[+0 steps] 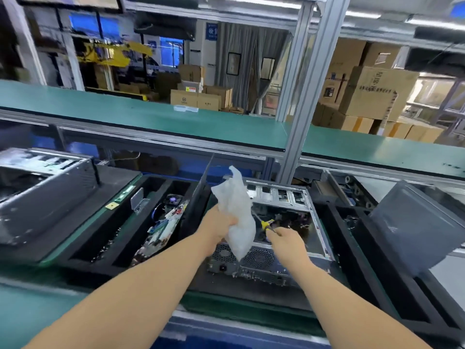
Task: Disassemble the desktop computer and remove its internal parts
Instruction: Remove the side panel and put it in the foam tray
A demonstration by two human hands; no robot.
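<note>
An open desktop computer case (281,197) lies on its side in the middle of the bench, with its rear fan grilles (259,258) facing me. My left hand (219,227) grips a crumpled white plastic bag (236,212) above the case's left edge. My right hand (284,241) holds a screwdriver with a yellow and black handle (266,224), its shaft pointing up and left towards the bag. The inside of the case is dark and blurred, and I cannot make out single parts.
A black compartment tray (120,238) to the left holds a removed circuit board (163,227) and small parts. A second computer case (42,195) lies at far left. A dark panel (412,222) leans at right. An aluminium post (304,102) and green shelf (151,117) stand behind.
</note>
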